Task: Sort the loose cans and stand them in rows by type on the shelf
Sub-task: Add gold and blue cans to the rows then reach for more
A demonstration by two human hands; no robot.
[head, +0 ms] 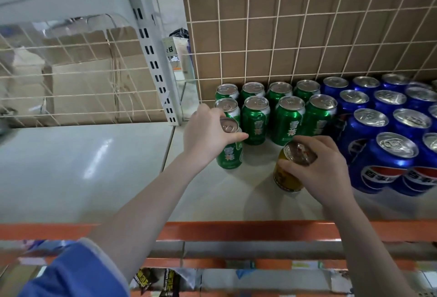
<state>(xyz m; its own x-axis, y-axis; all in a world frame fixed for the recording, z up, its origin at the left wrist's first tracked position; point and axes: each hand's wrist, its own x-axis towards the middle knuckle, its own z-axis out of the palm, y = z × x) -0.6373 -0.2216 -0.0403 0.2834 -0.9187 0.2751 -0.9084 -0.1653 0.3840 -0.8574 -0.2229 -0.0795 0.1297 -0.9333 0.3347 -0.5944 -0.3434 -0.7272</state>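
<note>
Hands grip cans: left hand (205, 131) green can (230, 152) (upright), right hand (318, 166) yellow can (285, 176).

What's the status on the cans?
Left hand grips green can, front of green rows. Right hand grips gold can, tilted, beside blue cans. Nothing in the way.

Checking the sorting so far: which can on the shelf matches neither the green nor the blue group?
The yellow can, gripped by the right hand in front of the green rows; it is the only yellow one.
</note>
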